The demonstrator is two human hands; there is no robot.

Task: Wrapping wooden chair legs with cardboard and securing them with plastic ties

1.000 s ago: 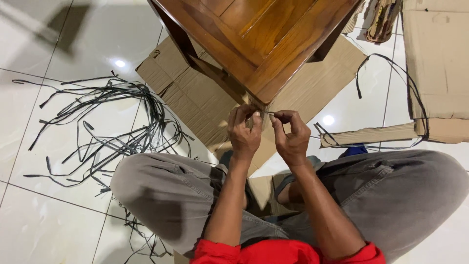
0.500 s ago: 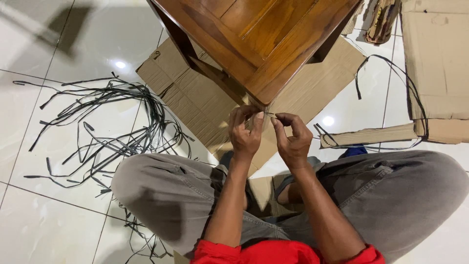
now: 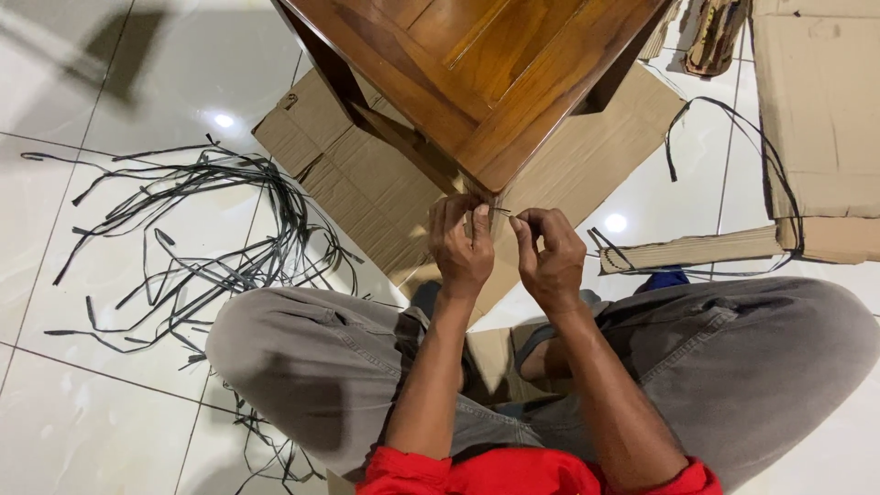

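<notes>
From the head view, we're sitting cross-legged on the white tiled floor [image 3: 92,403], both hands up at the near corner of the wooden furniture piece [image 3: 486,73] at twelve o'clock. Our left hand [image 3: 461,246] has its fingers curled shut, pinching one end of a thin dark strip [image 3: 501,212]; our right hand [image 3: 548,254] pinches the other end between thumb and forefinger, so the strip spans the small gap between the two, just below that wooden corner. What it fastens to we cannot tell. At nine o'clock lies a tangle of loose black straps [image 3: 211,243], already off, and flattened cardboard [image 3: 367,183] is spread under the furniture, with more at three o'clock. We judge the unwrapping well along: most strapping is removed, and this last bit at the corner is what's left.
</notes>
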